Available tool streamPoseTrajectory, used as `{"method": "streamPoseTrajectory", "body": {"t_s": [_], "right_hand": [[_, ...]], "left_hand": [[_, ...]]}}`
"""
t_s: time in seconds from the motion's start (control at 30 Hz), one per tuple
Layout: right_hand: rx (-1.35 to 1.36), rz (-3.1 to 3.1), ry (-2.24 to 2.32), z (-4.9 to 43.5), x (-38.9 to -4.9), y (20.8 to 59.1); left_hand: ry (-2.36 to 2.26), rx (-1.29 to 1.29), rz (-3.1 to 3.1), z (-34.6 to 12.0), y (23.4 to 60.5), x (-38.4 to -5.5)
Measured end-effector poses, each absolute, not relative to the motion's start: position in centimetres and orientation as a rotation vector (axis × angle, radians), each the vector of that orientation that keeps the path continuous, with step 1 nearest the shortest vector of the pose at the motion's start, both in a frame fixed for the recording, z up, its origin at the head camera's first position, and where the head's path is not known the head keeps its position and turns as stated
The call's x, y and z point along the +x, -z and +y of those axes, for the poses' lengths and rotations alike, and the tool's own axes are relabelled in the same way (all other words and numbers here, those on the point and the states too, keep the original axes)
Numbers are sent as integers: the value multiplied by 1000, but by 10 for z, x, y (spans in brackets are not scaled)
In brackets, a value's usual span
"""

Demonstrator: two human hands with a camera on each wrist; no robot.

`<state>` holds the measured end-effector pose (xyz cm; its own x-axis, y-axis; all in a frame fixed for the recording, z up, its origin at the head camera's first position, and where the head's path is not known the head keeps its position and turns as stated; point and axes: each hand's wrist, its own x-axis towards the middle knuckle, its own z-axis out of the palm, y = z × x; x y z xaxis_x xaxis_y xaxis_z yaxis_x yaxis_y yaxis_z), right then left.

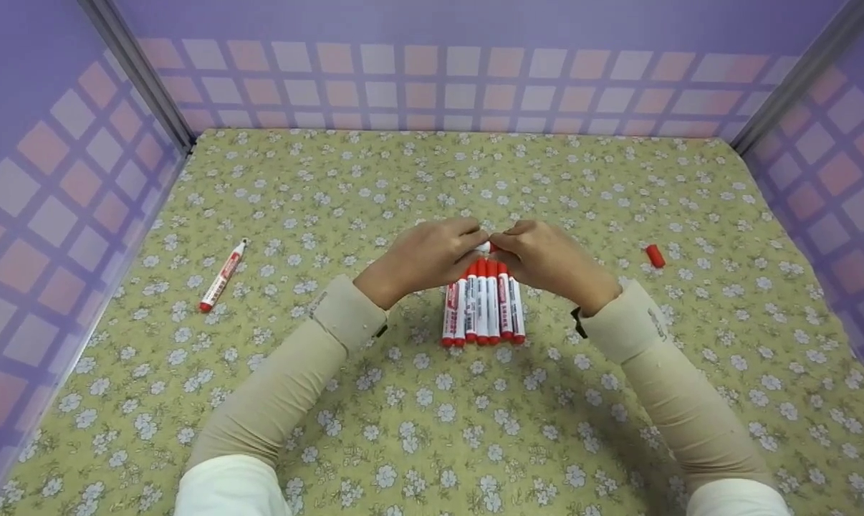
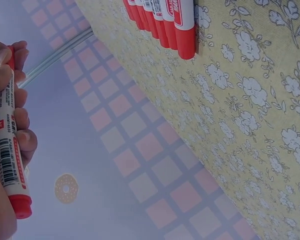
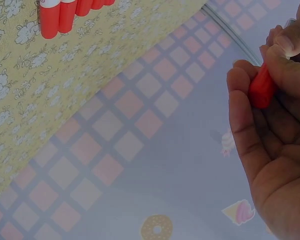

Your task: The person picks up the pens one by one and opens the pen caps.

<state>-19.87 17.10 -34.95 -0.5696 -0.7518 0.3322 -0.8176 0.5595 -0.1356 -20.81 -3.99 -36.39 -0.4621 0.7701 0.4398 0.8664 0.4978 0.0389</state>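
Note:
My left hand [image 1: 435, 254] grips a white whiteboard marker [image 2: 10, 130] with red print, its fingers curled round the barrel. At the marker's other end my right hand [image 1: 550, 258] pinches the red cap [image 3: 262, 89] between thumb and fingers. Both hands meet above the far end of a row of several white markers [image 1: 492, 308] with red caps, lying side by side on the cloth. In the head view the hands hide most of the held marker, and only a bit of white and red shows between them.
To the left lies an uncapped marker [image 1: 224, 276], its dark tip pointing away from me. A loose red cap [image 1: 655, 256] lies on the right. Flowered cloth [image 1: 418, 444] covers the table, and purple checked panels [image 1: 432, 79] stand round the back and sides.

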Motion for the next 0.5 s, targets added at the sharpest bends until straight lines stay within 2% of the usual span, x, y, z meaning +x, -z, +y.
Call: {"method": "streamPoseTrajectory", "body": {"t_s": [0.5], "right_hand": [[1262,-2538,-362,171,-197,356]], "left_hand": [[397,-1385,-2383,-39,365,-210]]}}
